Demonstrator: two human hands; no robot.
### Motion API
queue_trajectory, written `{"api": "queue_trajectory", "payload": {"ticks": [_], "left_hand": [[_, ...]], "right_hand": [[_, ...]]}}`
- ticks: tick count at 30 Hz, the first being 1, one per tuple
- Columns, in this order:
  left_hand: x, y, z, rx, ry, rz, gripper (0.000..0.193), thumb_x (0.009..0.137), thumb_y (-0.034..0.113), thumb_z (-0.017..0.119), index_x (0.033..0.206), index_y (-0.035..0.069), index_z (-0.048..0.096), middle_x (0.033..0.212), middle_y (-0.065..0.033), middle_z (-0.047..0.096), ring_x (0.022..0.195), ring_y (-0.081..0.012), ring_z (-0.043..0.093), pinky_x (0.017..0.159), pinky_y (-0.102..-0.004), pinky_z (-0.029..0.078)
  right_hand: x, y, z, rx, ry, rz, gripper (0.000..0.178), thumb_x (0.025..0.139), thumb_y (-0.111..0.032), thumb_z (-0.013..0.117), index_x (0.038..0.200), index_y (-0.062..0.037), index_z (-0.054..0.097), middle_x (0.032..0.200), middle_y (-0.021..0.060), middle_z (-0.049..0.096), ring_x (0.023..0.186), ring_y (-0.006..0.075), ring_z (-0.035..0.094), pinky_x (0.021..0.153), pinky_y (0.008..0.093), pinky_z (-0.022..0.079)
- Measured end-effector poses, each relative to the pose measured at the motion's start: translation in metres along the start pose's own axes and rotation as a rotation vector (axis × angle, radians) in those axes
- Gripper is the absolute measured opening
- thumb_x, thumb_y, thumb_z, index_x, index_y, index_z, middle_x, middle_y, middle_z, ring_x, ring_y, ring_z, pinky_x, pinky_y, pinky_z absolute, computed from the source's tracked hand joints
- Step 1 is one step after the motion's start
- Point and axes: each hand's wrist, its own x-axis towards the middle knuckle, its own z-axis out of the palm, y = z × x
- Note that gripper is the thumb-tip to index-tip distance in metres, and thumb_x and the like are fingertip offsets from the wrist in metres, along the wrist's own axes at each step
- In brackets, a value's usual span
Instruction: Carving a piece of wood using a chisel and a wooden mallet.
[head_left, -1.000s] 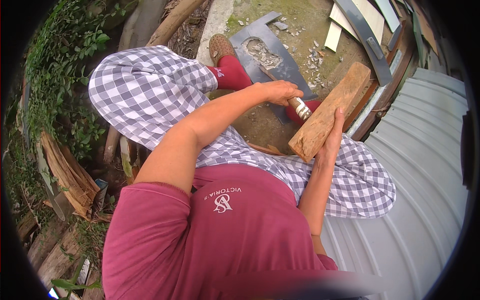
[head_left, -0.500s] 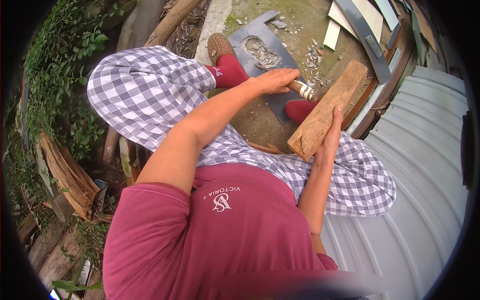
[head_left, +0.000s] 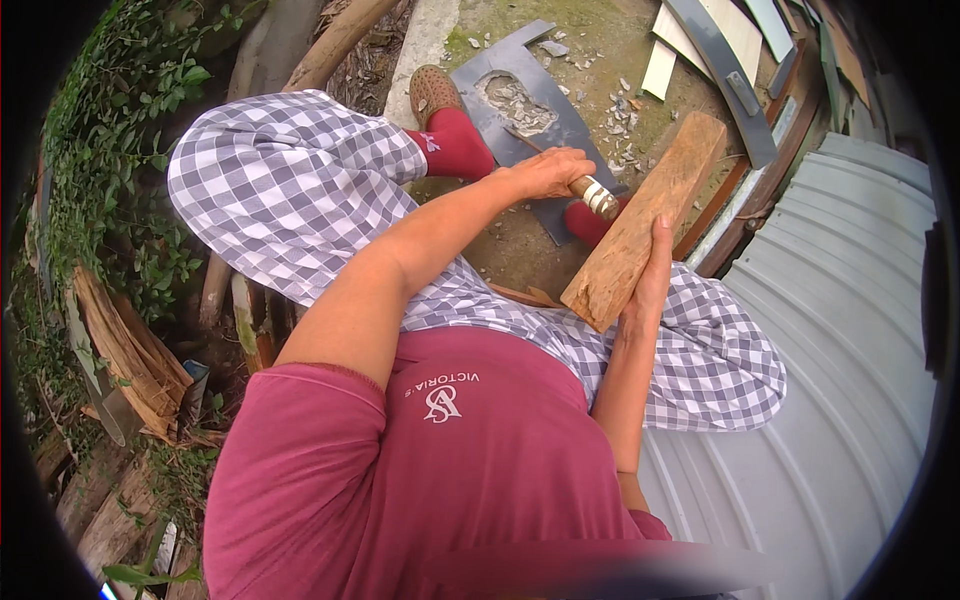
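Observation:
My left hand is closed round a hand tool whose wooden handle end is bound with white bands. The tool's thin dark shaft sticks out on the far side of the fist, over a dark grey sheet. Broken grey bits lie in a rounded patch on that sheet. In my right hand is a thick, rough wooden block, held along its right side with the thumb on top. The block slants just right of the handle end, seemingly apart from it.
My feet, in red socks, rest beside the sheet. Grey chips are scattered on the ground. Pale and dark panels lean at the far right. Ribbed metal sheeting covers the right. Split logs and leafy plants stand left.
The wooden block has shifted slightly left and nearer. My left hand has tilted the tool, so its shaft now shows and its handle end points lower.

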Motion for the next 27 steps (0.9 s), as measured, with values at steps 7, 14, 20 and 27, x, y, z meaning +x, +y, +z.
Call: {"api": "queue_trajectory", "payload": {"ticks": [7,14,20,27], "left_hand": [[0.019,0.0,-0.023,-0.13,0.014,-0.113,0.019,0.074,0.012,0.064,0.088,0.008,0.053,0.084,-0.0114,0.054,0.082,-0.0307,0.056,0.072,-0.0396,0.045],[0.023,-0.003,-0.019,-0.143,-0.004,-0.12,0.018,0.072,0.01,0.063,0.087,0.007,0.053,0.083,-0.0112,0.054,0.082,-0.031,0.056,0.072,-0.0398,0.045],[0.02,0.0,-0.027,-0.112,0.045,-0.108,0.021,0.071,0.012,0.064,0.089,0.009,0.053,0.085,-0.011,0.054,0.09,-0.032,0.054,0.077,-0.0413,0.044],[0.022,-0.001,-0.035,-0.128,-0.004,-0.172,0.023,0.07,0.012,0.065,0.09,0.008,0.054,0.086,-0.0119,0.055,0.09,-0.0314,0.055,0.078,-0.0408,0.044]], "right_hand": [[-0.035,-0.029,0.011,0.105,0.271,-0.324,0.064,0.088,-0.049,0.054,0.124,0.0011,0.037,0.094,0.0142,0.054,0.081,0.0241,0.061,0.069,0.0345,0.054],[-0.012,0.039,0.018,-0.231,0.084,-0.105,0.05,0.093,-0.032,0.051,0.128,0.0026,0.043,0.114,0.0133,0.054,0.099,0.0187,0.053,0.086,0.0311,0.043],[-0.013,-0.007,0.008,0.009,0.156,-0.234,0.053,0.089,-0.042,0.056,0.12,-0.0001,0.048,0.099,0.0105,0.058,0.085,0.0183,0.06,0.073,0.0304,0.051],[-0.044,-0.075,0.021,0.163,0.336,-0.491,0.064,0.086,-0.055,0.052,0.113,0.0034,0.047,0.1,0.015,0.055,0.092,0.0241,0.06,0.076,0.0357,0.053]]}}
